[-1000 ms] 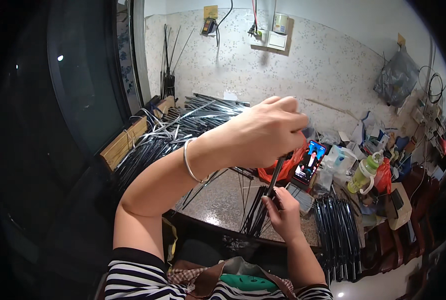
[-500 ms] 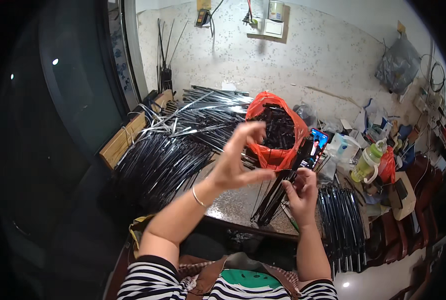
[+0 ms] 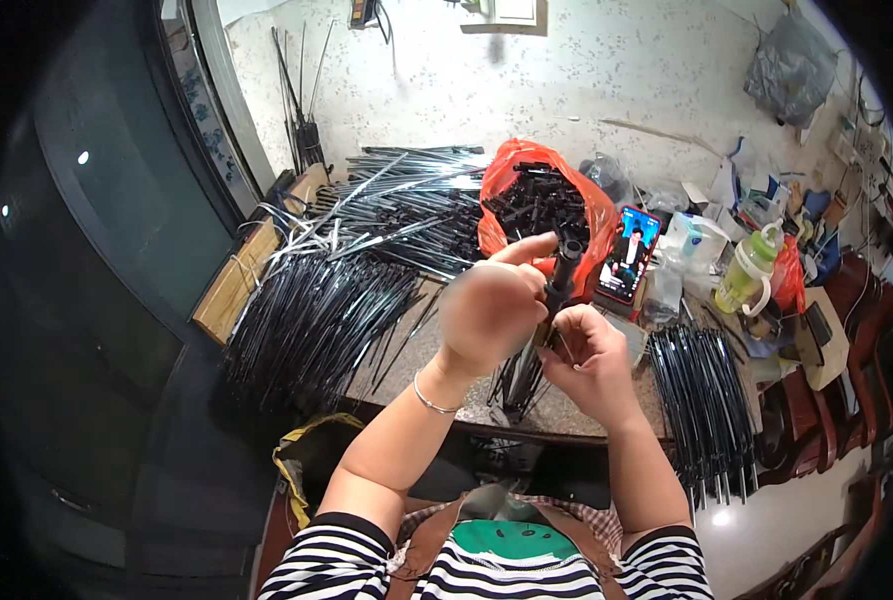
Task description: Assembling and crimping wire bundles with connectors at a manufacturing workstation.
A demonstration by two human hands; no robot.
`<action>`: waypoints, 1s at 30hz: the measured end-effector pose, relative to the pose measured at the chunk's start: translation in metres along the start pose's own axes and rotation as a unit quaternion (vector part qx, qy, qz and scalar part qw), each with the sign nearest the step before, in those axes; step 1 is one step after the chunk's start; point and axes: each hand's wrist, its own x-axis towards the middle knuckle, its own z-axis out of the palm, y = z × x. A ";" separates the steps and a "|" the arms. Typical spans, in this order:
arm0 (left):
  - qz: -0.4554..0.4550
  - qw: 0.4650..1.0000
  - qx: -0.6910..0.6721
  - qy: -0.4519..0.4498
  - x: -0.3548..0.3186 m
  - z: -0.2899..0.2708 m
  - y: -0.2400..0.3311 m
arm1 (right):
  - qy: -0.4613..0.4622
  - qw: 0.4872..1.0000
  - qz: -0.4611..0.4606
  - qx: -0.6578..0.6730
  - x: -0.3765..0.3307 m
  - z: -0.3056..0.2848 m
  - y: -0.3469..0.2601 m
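My left hand point(image 3: 489, 315), partly blurred, is closed around a black tube point(image 3: 568, 262) with a wider, ringed top end. Its index finger stretches out beside that end. Just right of it, my right hand point(image 3: 599, 365) is closed in a pinch by the tube's lower part; a thin pale line shows at its fingers, but what they grip is too small to make out. Below both hands, a bundle of thin black rods point(image 3: 513, 388) lies toward the table's front edge. Behind the tube stands a red plastic bag point(image 3: 602, 215) full of short black parts point(image 3: 537, 205).
A large pile of thin black rods point(image 3: 312, 320) covers the table's left, with silvery rods point(image 3: 407, 175) behind. A lit phone point(image 3: 630, 255) leans right of the bag. Black rod bundles point(image 3: 705, 405) overhang the right front edge, near a green bottle point(image 3: 750, 272) and clutter.
My left hand has gone from open and raised to closed on the black tube, moving right and nearer. Both hands have come together. The view has shifted slightly.
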 end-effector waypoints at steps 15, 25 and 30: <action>-0.114 0.983 -0.134 0.058 -0.015 -0.001 0.002 | -0.017 1.000 0.003 0.022 -0.005 -0.007 0.004; -0.022 0.990 0.141 0.006 -0.005 0.004 0.007 | 0.096 0.995 -0.007 0.013 -0.005 0.003 -0.006; -0.093 0.993 -0.011 0.075 -0.008 0.013 0.012 | 0.112 0.993 -0.025 -0.004 -0.009 0.009 -0.008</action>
